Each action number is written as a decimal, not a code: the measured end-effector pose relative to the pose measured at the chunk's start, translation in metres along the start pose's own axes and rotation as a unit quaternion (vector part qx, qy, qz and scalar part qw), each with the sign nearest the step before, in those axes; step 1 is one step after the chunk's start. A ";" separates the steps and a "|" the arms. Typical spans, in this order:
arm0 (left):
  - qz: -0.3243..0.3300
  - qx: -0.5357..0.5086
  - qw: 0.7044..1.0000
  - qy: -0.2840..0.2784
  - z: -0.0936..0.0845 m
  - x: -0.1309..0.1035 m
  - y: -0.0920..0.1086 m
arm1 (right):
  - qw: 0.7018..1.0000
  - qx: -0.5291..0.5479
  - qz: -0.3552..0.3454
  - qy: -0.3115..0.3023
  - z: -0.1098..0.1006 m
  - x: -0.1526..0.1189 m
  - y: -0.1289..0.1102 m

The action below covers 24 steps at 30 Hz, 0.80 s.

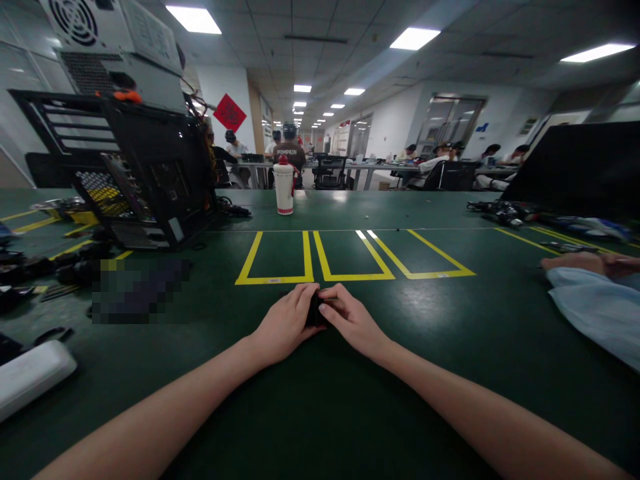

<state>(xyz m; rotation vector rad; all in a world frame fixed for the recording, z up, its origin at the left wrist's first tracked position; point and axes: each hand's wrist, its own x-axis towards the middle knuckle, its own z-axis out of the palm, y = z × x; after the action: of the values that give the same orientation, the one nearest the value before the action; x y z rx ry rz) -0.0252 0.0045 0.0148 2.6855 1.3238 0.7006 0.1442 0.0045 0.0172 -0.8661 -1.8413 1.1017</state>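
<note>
Between my hands, near the middle of the green table (320, 400), is a small dark object (315, 310), mostly covered by fingers. My left hand (287, 320) wraps round its left side. My right hand (353, 320) touches its right side with thumb and bent fingers. What the object is cannot be made out. Just beyond the hands, yellow tape outlines (354, 276) mark three areas on the table.
An open black computer case (150, 173) stands at the left, with cables and parts around it. A white cup (284, 190) with a red lid stands farther back. At the right are a black monitor (580, 167), cables and another person's sleeve (595, 307).
</note>
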 end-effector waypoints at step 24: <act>0.004 0.000 1.000 0.006 0.001 0.001 0.000 | 0.999 0.042 0.018 -0.002 0.000 0.002 0.004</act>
<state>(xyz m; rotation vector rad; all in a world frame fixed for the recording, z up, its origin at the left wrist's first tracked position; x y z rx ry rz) -0.0247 0.0051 0.0142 2.6916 1.3171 0.7182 0.1437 0.0080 0.0145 -0.8516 -1.7751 1.1951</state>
